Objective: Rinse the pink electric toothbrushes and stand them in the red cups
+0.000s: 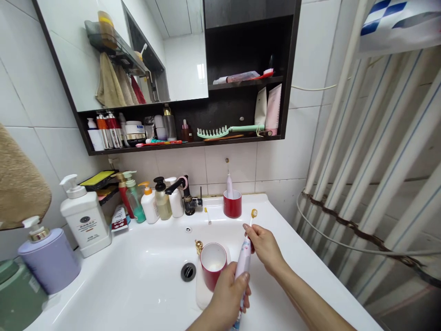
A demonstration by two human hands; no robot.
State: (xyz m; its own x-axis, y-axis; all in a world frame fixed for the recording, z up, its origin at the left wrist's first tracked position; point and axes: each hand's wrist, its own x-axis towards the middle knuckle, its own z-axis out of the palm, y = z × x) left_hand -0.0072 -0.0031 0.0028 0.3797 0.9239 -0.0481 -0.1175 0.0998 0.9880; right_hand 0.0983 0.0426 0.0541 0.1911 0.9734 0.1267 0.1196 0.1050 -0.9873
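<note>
My left hand (228,292) is wrapped round the handle of a pale pink electric toothbrush (244,257), which points up and away from me. Near its top, the thumb and fingers of my right hand (264,246) pinch the neck just below the brush head (254,213), whose back is yellowish. To the left of the handle, a red cup (208,275) with a white inside sits on a white pad (203,299) in the sink (148,280). My left hand hides part of that cup. Another red cup (233,207) stands on the back rim, holding a second electric toothbrush (229,185).
A black faucet (188,197) rises behind the drain (188,272). A small gold object (199,247) lies by the cup. Pump bottles (87,225) line the left rim. Above hangs a dark mirror cabinet (234,108) with a green hairbrush (215,132); white radiator pipes (389,184) stand at right.
</note>
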